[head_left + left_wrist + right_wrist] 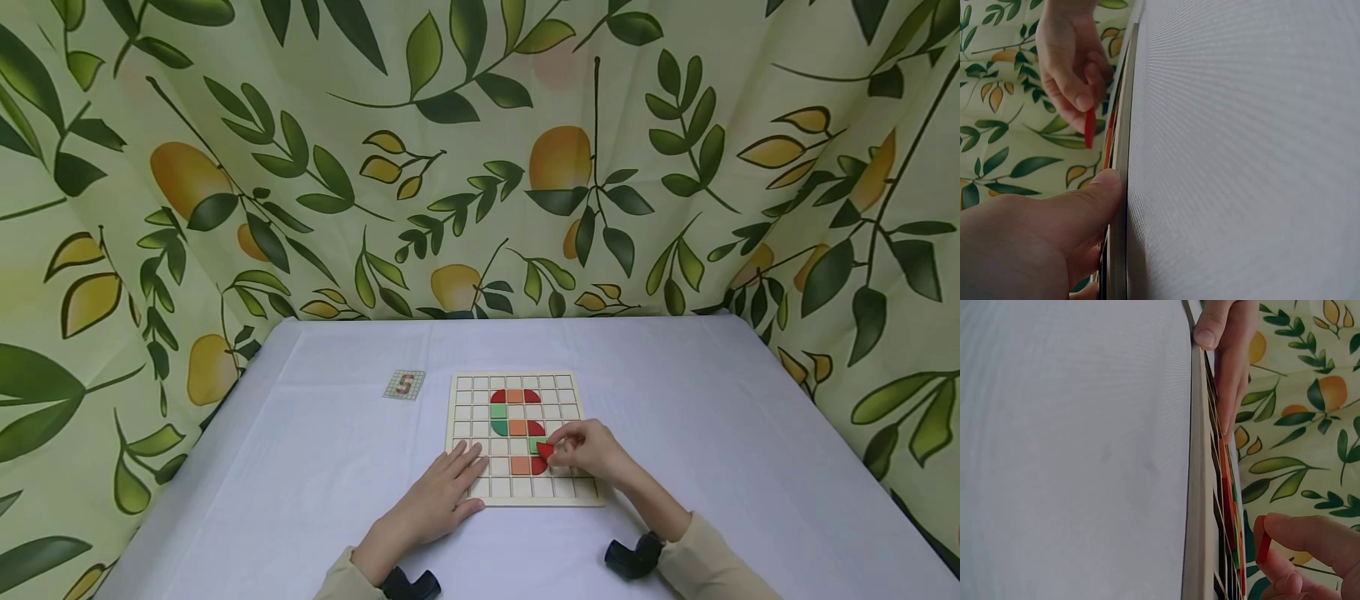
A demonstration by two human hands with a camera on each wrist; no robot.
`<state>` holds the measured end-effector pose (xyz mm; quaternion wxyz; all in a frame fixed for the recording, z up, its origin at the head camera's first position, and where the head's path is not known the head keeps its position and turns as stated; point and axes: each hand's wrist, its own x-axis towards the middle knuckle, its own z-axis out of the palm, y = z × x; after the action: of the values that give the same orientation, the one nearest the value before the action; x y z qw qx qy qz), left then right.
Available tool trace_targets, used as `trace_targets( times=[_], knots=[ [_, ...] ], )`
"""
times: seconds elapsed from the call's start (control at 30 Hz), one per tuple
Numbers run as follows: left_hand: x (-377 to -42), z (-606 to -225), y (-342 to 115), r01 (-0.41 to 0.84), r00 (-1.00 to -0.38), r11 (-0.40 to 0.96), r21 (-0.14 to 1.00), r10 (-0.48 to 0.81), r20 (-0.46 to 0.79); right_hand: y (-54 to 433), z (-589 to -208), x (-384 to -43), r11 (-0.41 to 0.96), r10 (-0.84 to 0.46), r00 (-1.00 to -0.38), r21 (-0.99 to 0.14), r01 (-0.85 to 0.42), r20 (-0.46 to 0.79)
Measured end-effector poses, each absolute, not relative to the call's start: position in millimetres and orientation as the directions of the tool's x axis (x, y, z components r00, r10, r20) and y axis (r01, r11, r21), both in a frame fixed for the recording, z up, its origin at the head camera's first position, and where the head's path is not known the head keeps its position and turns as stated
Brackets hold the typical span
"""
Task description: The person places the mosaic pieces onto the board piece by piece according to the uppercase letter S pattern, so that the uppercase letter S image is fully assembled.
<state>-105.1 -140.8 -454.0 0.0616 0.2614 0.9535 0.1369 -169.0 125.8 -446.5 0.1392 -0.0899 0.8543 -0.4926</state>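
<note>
A square wooden grid board (590, 492) lies on the table, with red, orange and green tiles set in some of its cells. My left hand (441, 493) rests with spread, straight fingers over the board's near left corner; in the left wrist view its thumb (1105, 180) touches the board's edge. Between thumb and fingertips my right hand (592, 450) pinches a thin red tile (544, 450). That tile (1264, 540) is held above the board, over the lower right of the tile pattern, near a green tile and a red rounded tile (538, 466).
A small pattern card (405, 384) showing an S-like figure lies left of the board. White cloth (300, 417) covers the table, and a leaf-and-fruit curtain (480, 167) hangs behind and at both sides. Black devices (633, 557) are strapped at both wrists.
</note>
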Motion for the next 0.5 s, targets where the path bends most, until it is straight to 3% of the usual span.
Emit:
trace_targets(
  times=[0.5],
  knots=[
    [-105, -453, -141, 0.479, -0.854, 0.821, 0.311, 0.518, -0.050, 114, -446, -164, 0.492, -0.359, -0.927, -0.866, -0.090, -0.108]
  ],
)
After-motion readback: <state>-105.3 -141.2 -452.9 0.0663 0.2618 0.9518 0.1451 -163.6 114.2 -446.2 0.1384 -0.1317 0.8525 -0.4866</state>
